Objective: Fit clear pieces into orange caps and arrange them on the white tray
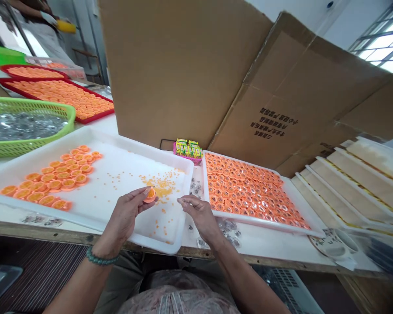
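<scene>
The left hand (126,214) holds one small round orange plastic cup with a yellow-orange interior (149,196) between thumb and fingers, above the right-hand part of a shallow white rectangular plastic tray (127,165). The right hand (201,218) is near it, apart from the cup, thumb and fingertips drawn narrowly together; whether they pinch a small piece cannot be told. At the far left end of this tray lies a batch of similar orange cups (63,175), which show no glossy cover and are judged to be work outstanding. Loose yellow-orange granules (163,188) lie heaped and scattered on the tray floor beneath the held cup. Just to the right, a second shallow white plastic tray (293,194) carries close rows of orange round pieces with dark-marked centres and a glossy clear surface (245,187); these are judged complete, and they fill most of that tray, its right end being bare. The held cup shows no such cover and is judged part-finished. Small clear plastic pieces (228,231) lie on the white tabletop between and in front of the trays. Further orange pieces (57,97) fill a red rectangular plastic tray (100,114) at the far left; their stage cannot be determined.
</scene>
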`<state>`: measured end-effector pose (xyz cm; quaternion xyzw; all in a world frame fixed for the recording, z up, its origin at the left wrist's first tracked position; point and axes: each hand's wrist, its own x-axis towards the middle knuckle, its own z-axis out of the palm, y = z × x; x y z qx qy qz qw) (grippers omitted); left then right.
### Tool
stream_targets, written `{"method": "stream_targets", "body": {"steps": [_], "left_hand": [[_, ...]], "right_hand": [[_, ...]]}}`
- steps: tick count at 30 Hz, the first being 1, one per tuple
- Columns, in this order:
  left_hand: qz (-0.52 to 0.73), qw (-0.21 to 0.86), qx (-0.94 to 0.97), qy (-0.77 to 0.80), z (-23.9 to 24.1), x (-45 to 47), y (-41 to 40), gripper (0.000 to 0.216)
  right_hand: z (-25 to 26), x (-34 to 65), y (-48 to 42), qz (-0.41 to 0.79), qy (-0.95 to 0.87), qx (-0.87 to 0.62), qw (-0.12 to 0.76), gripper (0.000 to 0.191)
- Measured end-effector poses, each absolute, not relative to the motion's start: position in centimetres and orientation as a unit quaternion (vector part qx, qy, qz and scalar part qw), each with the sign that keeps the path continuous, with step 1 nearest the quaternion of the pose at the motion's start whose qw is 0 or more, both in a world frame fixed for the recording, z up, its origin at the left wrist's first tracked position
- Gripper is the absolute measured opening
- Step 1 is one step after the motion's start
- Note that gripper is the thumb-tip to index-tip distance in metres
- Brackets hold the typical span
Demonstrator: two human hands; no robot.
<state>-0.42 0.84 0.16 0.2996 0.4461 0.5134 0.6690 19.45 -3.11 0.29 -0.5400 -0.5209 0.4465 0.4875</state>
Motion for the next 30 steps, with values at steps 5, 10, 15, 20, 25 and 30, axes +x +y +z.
{"method": "stream_targets", "body": {"steps": [5, 10, 15, 20, 25, 30], "left_hand": [[0.521, 0.682, 0.292, 0.421, 0.2, -0.5, 0.7, 0.029], [0.51, 0.707, 0.301, 0.388, 0.1, -0.7, 0.7, 0.031], [0.522, 0.695, 0.302, 0.392, 0.2, -0.6, 0.7, 0.031], [0.536, 0.656, 0.318, 0.427, 0.2, -0.6, 0.5, 0.03], [0.535, 0.657, 0.307, 0.433, 0.0, -0.7, 0.7, 0.033], [0.538, 0.659, 0.294, 0.435, 0.0, -0.5, 0.8, 0.036]], "right_hand": [[1.2, 18.0, -1.6, 0.458, -0.538, -0.502, 0.499, 0.021], [1.5, 15.9, -0.5, 0.535, -0.495, -0.457, 0.51, 0.02], [2.0, 14.5, 0.5, 0.523, -0.529, -0.453, 0.492, 0.011], [1.4, 14.7, 1.4, 0.477, -0.538, -0.484, 0.498, 0.007], [0.4, 15.3, 1.6, 0.526, -0.472, -0.445, 0.55, 0.02], [0.2, 15.4, 1.2, 0.57, -0.439, -0.414, 0.558, 0.025]]}}
